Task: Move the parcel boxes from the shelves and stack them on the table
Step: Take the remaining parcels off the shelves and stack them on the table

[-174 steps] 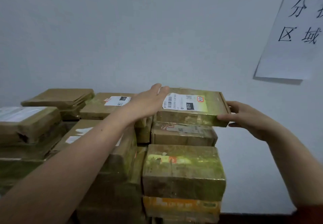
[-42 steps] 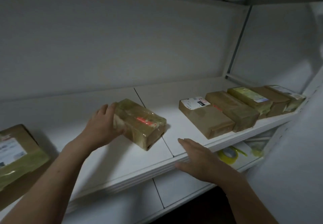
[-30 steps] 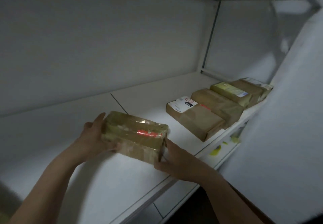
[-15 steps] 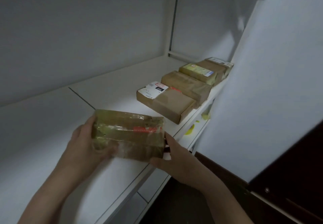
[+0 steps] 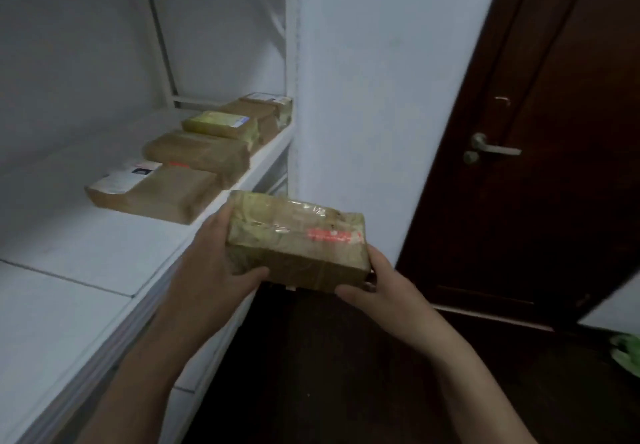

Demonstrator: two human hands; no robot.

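Head view: you have one parcel box [image 5: 298,239] in the air, just off the front edge of the shelf [image 5: 86,253] and over the dark floor. Your left grip [image 5: 221,263] is curled round its left end, thumb on the near face. Your right grip [image 5: 377,287] is clamped on the lower right corner, with the fingers going underneath.

The wrap looks glossy and likely slick, so take the weight from below rather than squeezing the ends, and hold the box level as you turn. The counter is not in view. Expect to swing well round, and mind the white wall corner [image 5: 346,97] close behind the box. Set the box down flat and square to whatever lies beneath it before you let go.

Counted:
- One box is in your hands.
- Five boxes are on the shelf, in a row along its front edge:
  - the nearest, with a white label [image 5: 156,190]
  - a plain brown one [image 5: 201,152]
  - a yellow-topped one [image 5: 221,125]
  - another brown one [image 5: 256,114]
  - a last labelled one [image 5: 273,100] at the far end
- There is one dark door [image 5: 554,201] with one lever handle [image 5: 491,147].
- One green object [image 5: 627,350] sits at the right edge, too cut off to identify.
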